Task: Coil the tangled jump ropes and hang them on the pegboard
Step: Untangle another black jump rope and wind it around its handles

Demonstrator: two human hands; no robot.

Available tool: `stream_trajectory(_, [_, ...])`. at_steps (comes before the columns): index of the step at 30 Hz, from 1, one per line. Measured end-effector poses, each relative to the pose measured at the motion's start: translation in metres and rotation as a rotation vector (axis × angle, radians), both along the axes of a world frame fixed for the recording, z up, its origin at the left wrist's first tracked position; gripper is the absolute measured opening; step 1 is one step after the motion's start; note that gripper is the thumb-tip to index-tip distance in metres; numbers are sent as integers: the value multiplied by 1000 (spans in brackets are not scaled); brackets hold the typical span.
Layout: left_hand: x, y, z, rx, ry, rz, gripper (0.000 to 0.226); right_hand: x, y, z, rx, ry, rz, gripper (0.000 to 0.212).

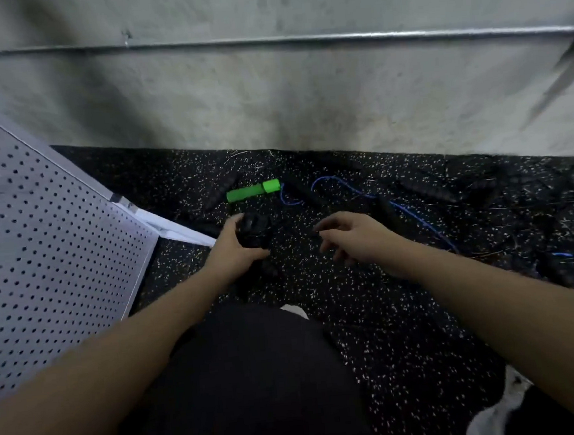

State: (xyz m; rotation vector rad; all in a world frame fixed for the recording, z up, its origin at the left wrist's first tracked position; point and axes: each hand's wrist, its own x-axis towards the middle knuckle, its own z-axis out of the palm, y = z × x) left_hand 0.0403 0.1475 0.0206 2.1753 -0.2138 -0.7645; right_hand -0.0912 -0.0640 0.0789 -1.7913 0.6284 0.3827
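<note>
Both our forearms reach up from the lower frame. Our left hand (238, 243) grips a black rope bundle (254, 232) at center; our right hand (352, 236) hovers, fingers loose. Above lies a green handle (252, 189) with blue cord (363, 196); the pegboard (44, 243) leans at left.

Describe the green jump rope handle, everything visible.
The green handle lies flat on the speckled black floor near the wall, beyond both hands, and neither touches it. It is bright green, looks like plastic or foam, and has a long grip with a thicker cap at its right end. A thin blue cord starts at that cap and loops off to the right.
</note>
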Motion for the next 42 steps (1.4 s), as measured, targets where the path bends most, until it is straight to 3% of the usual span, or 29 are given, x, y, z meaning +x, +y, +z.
stream_trajectory(8, [-13,84,-92,238,106,107,88,17,35,-71,35,118,40,21])
stream_trajectory(14, [-19,125,-134,476,114,25,101,19,54,-92,48,152,60,21])
stream_trajectory(20, [-18,132,-145,436,162,89,109,19,61,-86,38,148,71,21])
stream_trajectory(25, [-8,102,-110,337,23,62,80,15,57,-64,12,108,51,19])
stream_trajectory(30, [-4,65,-85,228,64,-5,57,8,50,-51,18,79,15,17])
stream_trajectory(37, [3,22,-90,225,148,-51,53,8,36,-65,25,103,-22,20])
stream_trajectory(42, [24,2,-112,296,173,10,63,18,21,-88,38,127,-41,26])
